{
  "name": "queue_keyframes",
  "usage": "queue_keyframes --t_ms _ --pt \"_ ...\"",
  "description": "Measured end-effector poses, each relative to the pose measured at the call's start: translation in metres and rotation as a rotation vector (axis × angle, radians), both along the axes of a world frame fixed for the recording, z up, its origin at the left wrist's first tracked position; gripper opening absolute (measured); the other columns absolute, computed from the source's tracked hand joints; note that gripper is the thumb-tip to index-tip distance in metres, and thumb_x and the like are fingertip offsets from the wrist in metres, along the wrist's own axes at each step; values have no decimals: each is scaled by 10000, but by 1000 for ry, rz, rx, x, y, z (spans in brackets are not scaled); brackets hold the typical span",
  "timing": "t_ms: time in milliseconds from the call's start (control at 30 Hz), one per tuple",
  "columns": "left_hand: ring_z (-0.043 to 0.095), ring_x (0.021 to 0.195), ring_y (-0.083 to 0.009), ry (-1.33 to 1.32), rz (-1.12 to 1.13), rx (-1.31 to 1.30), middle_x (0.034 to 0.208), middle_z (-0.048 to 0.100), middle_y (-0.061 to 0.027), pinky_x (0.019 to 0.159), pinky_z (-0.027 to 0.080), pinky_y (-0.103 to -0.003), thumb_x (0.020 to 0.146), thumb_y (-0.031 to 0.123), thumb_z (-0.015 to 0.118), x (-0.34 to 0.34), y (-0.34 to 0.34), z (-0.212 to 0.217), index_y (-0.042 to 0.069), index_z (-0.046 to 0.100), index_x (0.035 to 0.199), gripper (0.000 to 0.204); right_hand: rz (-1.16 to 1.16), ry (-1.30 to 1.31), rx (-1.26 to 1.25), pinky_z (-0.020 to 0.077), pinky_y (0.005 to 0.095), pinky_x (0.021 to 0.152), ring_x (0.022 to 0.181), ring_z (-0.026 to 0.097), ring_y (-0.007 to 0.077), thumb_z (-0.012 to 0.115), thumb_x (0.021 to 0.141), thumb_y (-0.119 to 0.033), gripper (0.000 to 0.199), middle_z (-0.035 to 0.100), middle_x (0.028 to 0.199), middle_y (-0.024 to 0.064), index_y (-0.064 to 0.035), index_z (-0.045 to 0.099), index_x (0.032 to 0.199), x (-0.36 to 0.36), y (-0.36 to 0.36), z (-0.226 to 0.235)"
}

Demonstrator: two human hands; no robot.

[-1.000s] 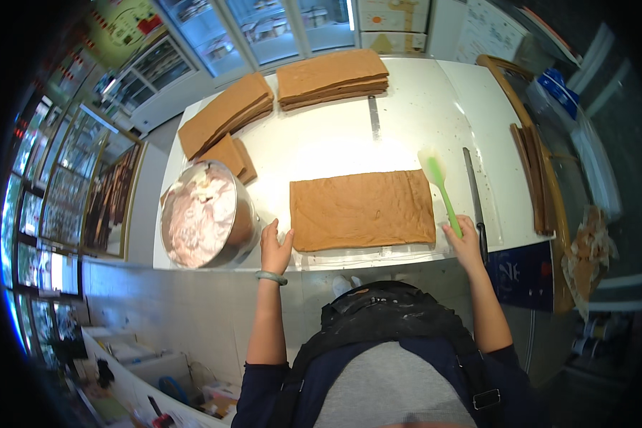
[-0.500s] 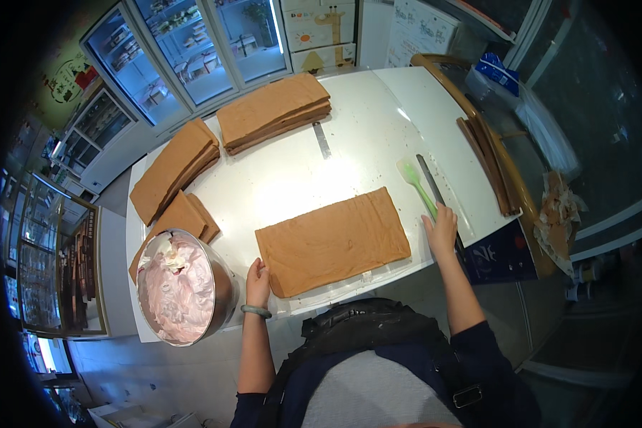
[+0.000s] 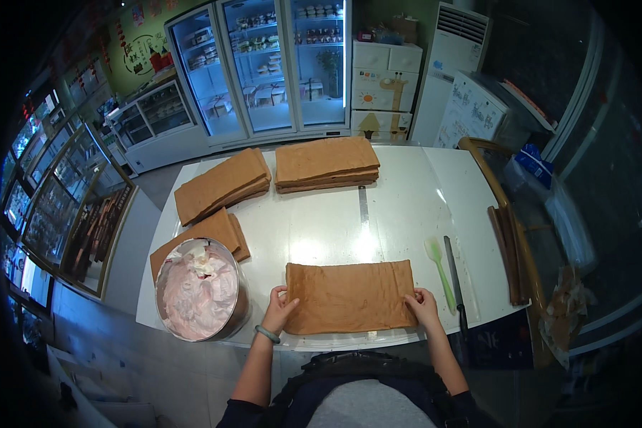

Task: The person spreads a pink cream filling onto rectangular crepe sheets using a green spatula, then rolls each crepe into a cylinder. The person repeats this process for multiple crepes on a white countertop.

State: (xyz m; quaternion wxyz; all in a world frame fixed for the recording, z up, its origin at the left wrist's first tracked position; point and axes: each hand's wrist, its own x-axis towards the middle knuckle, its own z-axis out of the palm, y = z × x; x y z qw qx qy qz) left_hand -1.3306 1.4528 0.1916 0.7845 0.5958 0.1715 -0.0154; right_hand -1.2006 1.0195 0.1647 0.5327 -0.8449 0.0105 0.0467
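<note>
A flat brown sponge cake sheet (image 3: pixel 351 296) lies near the front edge of the white table (image 3: pixel 406 214). At its left edge, my left hand (image 3: pixel 280 311) holds the side between thumb and fingers. My right hand (image 3: pixel 422 305) grips the opposite edge the same way, thumb on top. Left of the sheet stands a large metal bowl (image 3: pixel 240 314), full of pink whipped cream (image 3: pixel 196 292) with a white patch near its far side. To the right lie a green-handled spatula (image 3: pixel 444 277) and, beside it, a long knife (image 3: pixel 454 278) with a dark handle.
Stacked cake sheets sit at the back (image 3: pixel 327 160), the back left (image 3: pixel 222 185) and behind the bowl (image 3: pixel 225 232). A metal strip (image 3: pixel 364 205) lies mid-table. Long brown strips (image 3: pixel 505 253) rest along the right side, next to a wooden chair (image 3: pixel 486 145). Glass-door fridges (image 3: pixel 264 71) stand beyond.
My right hand has left the spatula handle and now holds the sheet's right edge. The sheet sits straighter, parallel to the table's front. The view has tilted up.
</note>
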Motion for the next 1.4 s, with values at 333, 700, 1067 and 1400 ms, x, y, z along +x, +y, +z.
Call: queue_keyframes --t_ms 333,700,1067,1400 --pt "485 1418 -244 5 -94 -444 1550 482 -115 1168 421 -401 974 17 612 -5 1 28 47 256 1617 735 84 251 626 561 367 1005 1245 624 226 734 897 34 971 547 1455 198 -120 157 1663 -10 23 55" --pt "422 1460 -312 -55 138 671 1567 429 -238 1189 374 -465 891 -10 672 -1 -19 30 18 363 1570 747 155 -109 -136 318 482 1223 1532 315 329 737 934 -134 819 318 1648 202 -103 304 1628 -3 24 61" --pt "225 1572 -374 -205 -312 1451 1693 275 -172 1270 118 -552 1038 406 524 -11 -74 51 66 335 1614 695 93 -476 -522 375 484 1148 1370 473 383 701 957 -305 549 527 1473 176 -73 546 1430 -8 5 71" --pt "382 1486 -383 -145 43 984 1601 406 -218 1225 299 -438 1024 142 555 -125 -39 52 -13 383 1555 580 -16 -206 -811 537 483 831 935 643 402 647 900 -105 361 549 1225 260 43 554 1215 43 -64 48"
